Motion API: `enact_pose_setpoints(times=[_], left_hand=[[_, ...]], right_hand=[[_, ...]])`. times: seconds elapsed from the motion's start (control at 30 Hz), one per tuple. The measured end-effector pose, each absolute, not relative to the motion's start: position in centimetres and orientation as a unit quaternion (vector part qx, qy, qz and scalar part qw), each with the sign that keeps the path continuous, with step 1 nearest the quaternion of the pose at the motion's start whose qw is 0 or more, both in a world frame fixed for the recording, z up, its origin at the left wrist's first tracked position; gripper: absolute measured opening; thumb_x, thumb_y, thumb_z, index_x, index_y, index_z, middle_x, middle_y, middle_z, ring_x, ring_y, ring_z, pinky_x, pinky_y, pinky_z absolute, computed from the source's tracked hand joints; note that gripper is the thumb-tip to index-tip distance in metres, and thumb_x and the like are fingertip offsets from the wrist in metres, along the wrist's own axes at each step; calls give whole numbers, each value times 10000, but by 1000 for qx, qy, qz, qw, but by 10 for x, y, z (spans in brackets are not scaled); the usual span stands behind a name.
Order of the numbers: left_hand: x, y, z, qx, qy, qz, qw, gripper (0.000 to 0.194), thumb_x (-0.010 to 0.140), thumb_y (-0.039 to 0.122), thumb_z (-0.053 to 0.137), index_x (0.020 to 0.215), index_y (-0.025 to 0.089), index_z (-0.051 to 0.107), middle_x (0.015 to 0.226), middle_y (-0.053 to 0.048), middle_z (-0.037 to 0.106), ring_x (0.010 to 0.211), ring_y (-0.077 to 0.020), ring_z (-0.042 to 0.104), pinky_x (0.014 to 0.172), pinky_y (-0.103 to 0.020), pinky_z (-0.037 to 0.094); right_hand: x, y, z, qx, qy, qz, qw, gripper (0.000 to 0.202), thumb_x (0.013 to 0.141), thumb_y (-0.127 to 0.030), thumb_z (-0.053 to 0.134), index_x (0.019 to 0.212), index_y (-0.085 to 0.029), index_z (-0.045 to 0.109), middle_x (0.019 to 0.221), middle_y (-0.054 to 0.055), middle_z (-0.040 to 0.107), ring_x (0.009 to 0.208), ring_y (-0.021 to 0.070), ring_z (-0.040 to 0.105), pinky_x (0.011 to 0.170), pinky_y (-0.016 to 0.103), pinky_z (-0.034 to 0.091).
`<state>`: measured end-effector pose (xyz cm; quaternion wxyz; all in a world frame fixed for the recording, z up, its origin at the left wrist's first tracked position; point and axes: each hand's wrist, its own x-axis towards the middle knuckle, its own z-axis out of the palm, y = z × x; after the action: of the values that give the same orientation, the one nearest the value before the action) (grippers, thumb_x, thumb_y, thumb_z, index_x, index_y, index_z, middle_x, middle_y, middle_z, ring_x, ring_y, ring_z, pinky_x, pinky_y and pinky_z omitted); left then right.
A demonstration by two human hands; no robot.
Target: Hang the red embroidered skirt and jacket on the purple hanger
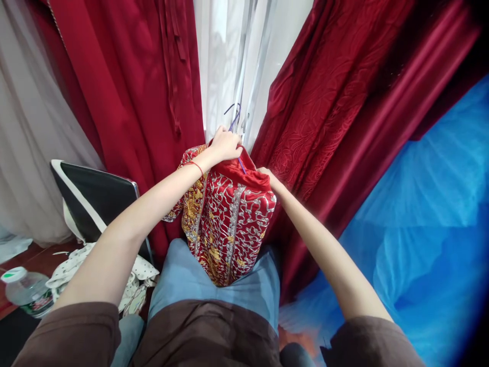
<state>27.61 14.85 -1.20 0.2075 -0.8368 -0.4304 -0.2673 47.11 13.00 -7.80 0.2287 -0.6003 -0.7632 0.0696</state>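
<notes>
gripping the embroidered red garment (229, 219) over your lap, your left hand (226, 145) closes at its neckline, your right hand (269, 178) pinches its edge; the purple hanger (234, 120) (thin, hook bare) could slip out if your grip loosens.

Red patterned garment (233, 224) held by left hand (226, 145) and right hand (268, 178), purple hanger (234, 118) partly covered; blue fabric (428, 204) spread right

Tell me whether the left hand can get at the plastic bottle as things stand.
Probably, but not while the left hand grips the top of the red garment. The bottle is off to that side, its cap uncovered, with spotted cloth only beside it.
</notes>
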Motion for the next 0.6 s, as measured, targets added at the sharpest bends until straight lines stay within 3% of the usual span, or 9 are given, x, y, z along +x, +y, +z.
enact_pose_setpoints(times=[0.17, 0.33, 0.4, 0.5, 0.6], left_hand=[[264, 157, -16, -871, -369, -251, 204, 409, 951, 345, 380, 947, 175, 753, 889, -97, 747, 944, -253, 653, 1057, -490, 311], [254, 160, -29, -902, -306, -264, 153, 525, 990, 513, 356, 1298, 162, 597, 1257, -147, 669, 1188, -279, 582, 1137, -471, 252], [252, 159, -32, -909, -292, -263, 140, 649, 928, 630, 455, 1361, 155, 539, 1314, -165, 633, 1235, -308, 552, 1135, -453, 267], [251, 161, -31, -915, -284, -249, 141, 770, 812, 700, 605, 1342, 145, 545, 1288, -169, 638, 1219, -328, 557, 1118, -442, 286], [251, 167, -28, -917, -280, -240, 152, 676, 806, 644, 658, 1271, 158, 598, 1243, -151, 661, 1184, -307, 570, 1103, -446, 290]], right_hand=[[508, 107, -60, -587, -710, 133, 365, 173, 750, -230, 672, 837, -89, 719, 748, 47, 705, 684, 166, 615, 682, 272, 488], [515, 72, -10, -535, -662, 9, 525, 185, 888, -238, 549, 918, -124, 691, 793, 72, 685, 666, 149, 573, 662, 289, 460], [505, 55, -6, -532, -670, -94, 509, 192, 926, -236, 517, 962, -140, 680, 851, 91, 688, 746, 178, 601, 726, 319, 458], [494, 38, -18, -579, -667, -221, 415, 234, 976, -317, 495, 1030, -153, 653, 828, 105, 667, 810, 237, 614, 776, 361, 439], [500, 36, -34, -632, -648, -259, 336, 310, 994, -412, 478, 1024, -161, 657, 771, 108, 650, 765, 250, 594, 719, 334, 401]])
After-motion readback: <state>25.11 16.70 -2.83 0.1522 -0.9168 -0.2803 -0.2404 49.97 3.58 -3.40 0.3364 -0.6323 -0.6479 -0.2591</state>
